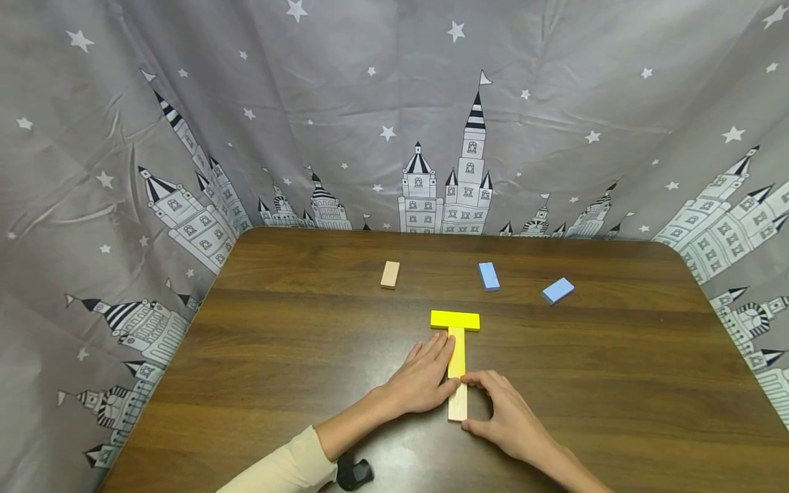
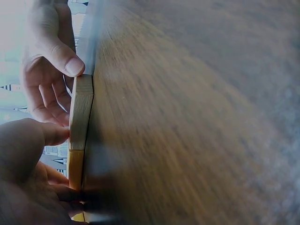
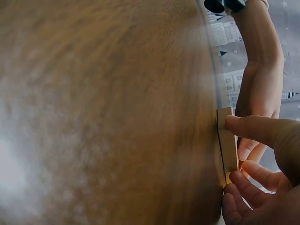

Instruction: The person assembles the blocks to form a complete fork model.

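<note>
On the table, a bright yellow block (image 1: 455,320) lies crosswise. A second yellow block (image 1: 457,352) runs from its middle toward the person, and a plain wooden block (image 1: 457,405) continues that line end to end, making a T shape. My left hand (image 1: 419,378) rests along the left side of the stem with its fingers fairly straight, the thumb touching near the joint between yellow and plain wood. With thumb and fingertips, my right hand (image 1: 508,418) pinches the plain block by its length; the thumb touches the near end (image 2: 83,80).
Farther back on the brown table (image 1: 277,329) lie another plain wooden block (image 1: 390,274) and two blue blocks (image 1: 489,276), the second blue block (image 1: 558,291) more to the right. A grey castle-print curtain (image 1: 345,89) hangs behind the table and at its sides.
</note>
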Tool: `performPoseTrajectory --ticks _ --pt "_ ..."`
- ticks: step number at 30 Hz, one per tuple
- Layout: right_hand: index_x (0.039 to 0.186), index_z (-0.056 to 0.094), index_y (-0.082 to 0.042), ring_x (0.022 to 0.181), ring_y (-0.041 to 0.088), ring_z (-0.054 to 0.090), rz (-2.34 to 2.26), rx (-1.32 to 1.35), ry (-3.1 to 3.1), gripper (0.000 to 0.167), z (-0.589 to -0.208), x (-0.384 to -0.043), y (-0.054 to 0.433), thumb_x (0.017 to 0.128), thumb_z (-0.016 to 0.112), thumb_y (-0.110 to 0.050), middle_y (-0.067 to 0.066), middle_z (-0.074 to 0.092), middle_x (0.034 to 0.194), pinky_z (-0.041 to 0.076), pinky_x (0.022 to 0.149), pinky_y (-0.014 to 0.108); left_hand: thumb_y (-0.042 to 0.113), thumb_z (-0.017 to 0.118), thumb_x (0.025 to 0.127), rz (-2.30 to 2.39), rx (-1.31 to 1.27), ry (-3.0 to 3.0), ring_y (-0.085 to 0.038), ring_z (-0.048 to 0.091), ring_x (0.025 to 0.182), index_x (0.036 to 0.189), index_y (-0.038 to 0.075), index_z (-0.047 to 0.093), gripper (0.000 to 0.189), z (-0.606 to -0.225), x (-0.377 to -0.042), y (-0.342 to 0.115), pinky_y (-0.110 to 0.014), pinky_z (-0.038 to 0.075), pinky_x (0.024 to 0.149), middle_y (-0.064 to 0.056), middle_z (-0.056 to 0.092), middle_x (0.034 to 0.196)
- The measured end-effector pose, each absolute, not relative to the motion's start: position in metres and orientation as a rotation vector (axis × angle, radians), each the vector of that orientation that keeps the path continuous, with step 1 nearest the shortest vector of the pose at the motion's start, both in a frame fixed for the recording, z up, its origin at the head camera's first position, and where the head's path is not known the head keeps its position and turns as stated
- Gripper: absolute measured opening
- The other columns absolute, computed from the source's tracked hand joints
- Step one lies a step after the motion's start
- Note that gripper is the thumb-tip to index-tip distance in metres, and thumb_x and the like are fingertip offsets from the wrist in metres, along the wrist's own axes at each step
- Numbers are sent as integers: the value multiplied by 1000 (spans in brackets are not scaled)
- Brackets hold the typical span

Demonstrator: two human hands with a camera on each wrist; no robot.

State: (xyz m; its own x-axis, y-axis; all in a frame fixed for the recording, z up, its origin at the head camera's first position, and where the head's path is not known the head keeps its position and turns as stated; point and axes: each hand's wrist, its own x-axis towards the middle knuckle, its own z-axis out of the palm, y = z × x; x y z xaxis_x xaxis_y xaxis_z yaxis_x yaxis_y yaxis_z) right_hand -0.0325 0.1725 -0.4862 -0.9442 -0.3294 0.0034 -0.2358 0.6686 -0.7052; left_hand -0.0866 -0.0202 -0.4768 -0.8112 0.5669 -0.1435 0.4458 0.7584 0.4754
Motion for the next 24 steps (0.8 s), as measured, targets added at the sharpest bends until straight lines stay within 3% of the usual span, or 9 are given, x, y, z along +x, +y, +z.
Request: performPoseTrajectory --ticks 15,20,24 --pt "122 61 -14 105 13 55 -1144 -524 2769 60 -487 -33 174 70 92 -15 -7 60 113 48 92 40 35 55 101 618 781 2676 -28 18 150 156 0 26 72 -477 -87 -20 -51 16 118 -18 22 162" --pt "123 61 -9 102 16 58 -1191 -553 2759 57 -483 -41 183 75 89 -20 -2 62 115 51 90 37 37 55 101 617 777 2668 -27 18 150 157 0 26 73 -477 -88 -19 -51 15 118 -18 22 162" --pt "123 63 -7 105 20 62 -1210 -558 2792 49 -478 -56 195 80 85 -13 2 65 117 52 91 40 38 55 101 618 776 2665 -27 18 150 157 0 26 73 -477 -88 -20 -51 16 118 -18 22 162"
